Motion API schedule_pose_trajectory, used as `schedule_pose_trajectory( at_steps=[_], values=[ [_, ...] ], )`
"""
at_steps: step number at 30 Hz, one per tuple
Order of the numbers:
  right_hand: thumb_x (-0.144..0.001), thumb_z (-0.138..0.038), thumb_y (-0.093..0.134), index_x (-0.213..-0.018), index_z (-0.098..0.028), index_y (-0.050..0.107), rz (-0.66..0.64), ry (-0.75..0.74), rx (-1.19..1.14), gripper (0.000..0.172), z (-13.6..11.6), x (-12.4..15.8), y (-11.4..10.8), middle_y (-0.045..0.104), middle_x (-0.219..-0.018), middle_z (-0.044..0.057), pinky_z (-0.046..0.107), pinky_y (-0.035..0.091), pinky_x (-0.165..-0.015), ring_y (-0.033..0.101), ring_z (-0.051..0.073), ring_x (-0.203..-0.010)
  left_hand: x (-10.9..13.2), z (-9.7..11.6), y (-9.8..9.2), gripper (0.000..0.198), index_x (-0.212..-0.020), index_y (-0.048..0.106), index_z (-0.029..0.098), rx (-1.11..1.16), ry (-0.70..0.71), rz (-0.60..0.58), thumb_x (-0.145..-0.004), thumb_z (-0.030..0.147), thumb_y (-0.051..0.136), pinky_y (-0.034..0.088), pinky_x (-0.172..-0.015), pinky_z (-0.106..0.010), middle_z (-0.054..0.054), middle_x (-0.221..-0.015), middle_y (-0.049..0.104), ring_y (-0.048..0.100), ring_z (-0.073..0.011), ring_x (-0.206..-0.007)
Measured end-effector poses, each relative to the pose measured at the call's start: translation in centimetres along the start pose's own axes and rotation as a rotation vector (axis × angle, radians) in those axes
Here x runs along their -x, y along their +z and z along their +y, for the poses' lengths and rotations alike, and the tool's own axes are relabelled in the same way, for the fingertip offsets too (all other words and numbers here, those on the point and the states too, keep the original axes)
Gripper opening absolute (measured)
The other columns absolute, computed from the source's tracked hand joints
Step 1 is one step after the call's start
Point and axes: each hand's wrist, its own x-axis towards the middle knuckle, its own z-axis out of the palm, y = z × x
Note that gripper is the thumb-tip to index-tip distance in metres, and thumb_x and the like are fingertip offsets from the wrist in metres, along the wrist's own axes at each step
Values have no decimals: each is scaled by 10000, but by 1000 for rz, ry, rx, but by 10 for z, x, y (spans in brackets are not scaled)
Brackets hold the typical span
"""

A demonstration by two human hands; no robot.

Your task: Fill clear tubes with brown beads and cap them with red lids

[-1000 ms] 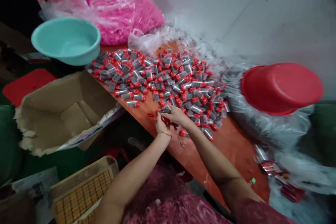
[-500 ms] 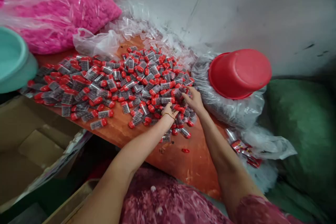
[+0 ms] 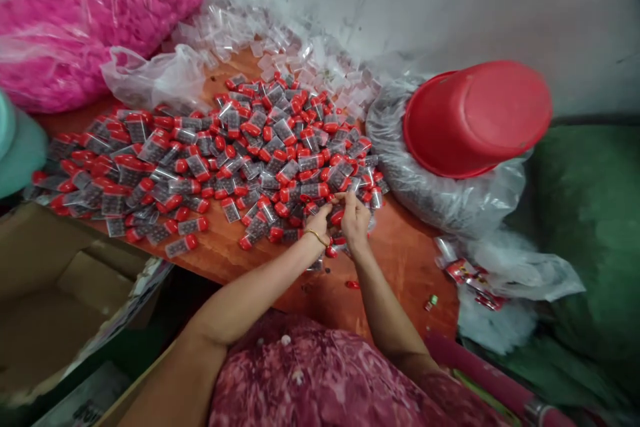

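R hand [image 3: 357, 221] swings in beside L hand [image 3: 317, 220], ctr frame, nearly touching; can't tell what's gripped. Red-capped cases [image 3: 284, 132] heaped ctr-left of frame on bench [image 3: 400, 260]: reaching's prob. turned to close handling.

Clear red-capped containers [image 3: 284, 132], dark inside, lie at all angles; they heap across the table [image 3: 400, 260].

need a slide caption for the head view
Left hand and right hand close together at the near edge of piled red-ended clear containers on an orange table.
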Motion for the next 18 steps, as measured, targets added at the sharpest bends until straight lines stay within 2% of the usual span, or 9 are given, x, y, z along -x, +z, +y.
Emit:
schedule_pose_trajectory(
  at_steps=[2, 5, 8, 11, 13, 15, 18],
  values=[
    [-837, -624, 298, -837, -139, 676, -15, 52, -74, 615, 6, 0, -1, 687, -787, 66, 309, 454, -779, 622, 179, -769, 7, -5, -3, 73, -730, 569, 104, -19, -2, 31, -780, 156, 562, 449, -460, -201, 7, -538, 566, 531, -89, -435],
    [-808, -634, 365, -831, -137, 673, -82, 115, -209, 586, 9, 7, -2, 689, -863, 76, 321, 448, -821, 617, 188, -833, 17, -10, -10, 34, -775, 596, 120, -23, 53, 47, -765, 150, 582, 486, -530, -224, 15, -588, 594, 551, -88, -482],
    [-826, -597, 381, -883, -157, 671, -203, 113, -406, 530, 9, 19, -4, 683, -938, 65, 332, 440, -876, 613, 181, -886, 26, -13, -21, 129, -815, 633, 133, -76, 206, -33, -698, 175, 667, 508, -644, -236, 4, -692, 640, 593, -98, -605],
    [-845, -568, 364, -799, -175, 670, -250, 45, -553, 501, 5, 28, -8, 681, -945, 58, 338, 419, -927, 605, 183, -940, 34, -15, -33, 255, -878, 660, 147, -171, 341, -136, -643, 221, 726, 504, -757, -256, -17, -826, 671, 622, -134, -766],
    [-817, -531, 432, -723, -176, 647, -258, 16, -570, 426, 2, 31, -12, 684, -901, 59, 343, 432, -906, 611, 192, -914, 40, -16, -39, 290, -920, 664, 154, -232, 349, -182, -646, 225, 725, 511, -740, -267, -20, -845, 673, 622, -143, -758],
    [-765, -478, 511, -690, -177, 606, -296, 17, -532, 325, -1, 31, -16, 682, -858, 59, 344, 458, -842, 619, 197, -850, 46, -17, -43, 257, -901, 667, 145, -269, 315, -198, -654, 202, 715, 516, -653, -258, -15, -775, 663, 604, -129, -655],
    [-718, -451, 527, -643, -182, 525, -321, 50, -404, 280, -2, 33, -17, 674, -798, 61, 325, 474, -738, 617, 192, -764, 50, -19, -45, 171, -826, 660, 129, -224, 249, -148, -659, 138, 695, 502, -569, -224, -6, -686, 638, 571, -101, -558]
  ],
)
